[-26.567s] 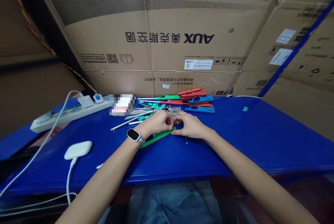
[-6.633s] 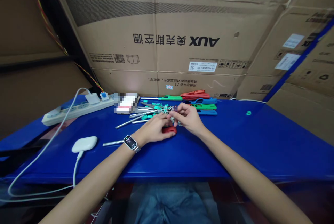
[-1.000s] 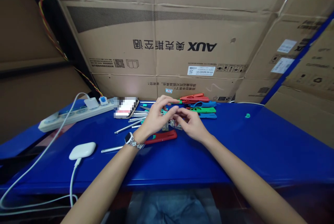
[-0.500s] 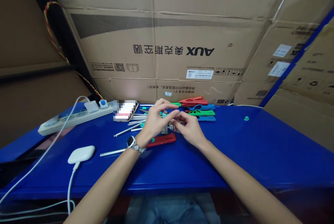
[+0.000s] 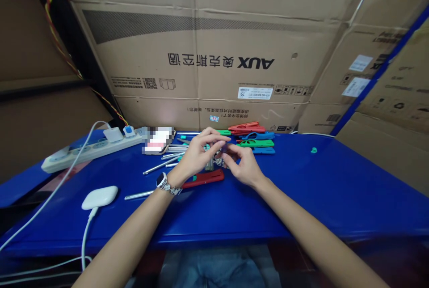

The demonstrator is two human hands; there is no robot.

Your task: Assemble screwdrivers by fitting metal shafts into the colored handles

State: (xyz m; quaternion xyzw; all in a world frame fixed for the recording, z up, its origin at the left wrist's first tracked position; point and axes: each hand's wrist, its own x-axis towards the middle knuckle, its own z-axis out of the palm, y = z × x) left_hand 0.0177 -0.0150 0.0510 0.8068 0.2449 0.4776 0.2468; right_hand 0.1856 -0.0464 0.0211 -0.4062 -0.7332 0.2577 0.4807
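My left hand [image 5: 205, 150], with a watch on its wrist, is closed in a pinch above the middle of the table. My right hand [image 5: 244, 163] meets it from the right, its thumb and fingers curled together. Whatever lies between the fingertips is small, partly covered and too blurred to name. Just under the hands are small clear and metallic pieces [image 5: 210, 164]. A red lighter casing [image 5: 209, 176] lies in front of them, with a metal tube [image 5: 139, 195] to its left. More silver tubes [image 5: 157, 167] spread left of my left hand.
Behind my right hand lie red [image 5: 246, 129], blue [image 5: 259, 136] and green lighter casings [image 5: 259, 143]. A phone [image 5: 159, 139], power strip [image 5: 97, 147] and white earphone case [image 5: 100, 197] with cable are on the left. A small green piece [image 5: 313, 150] lies right. Cardboard [image 5: 221, 33] stands behind.
The view has shifted slightly, so things sit a little further left. Both hands stay together in nearly the same place, with small changes at the fingertips.
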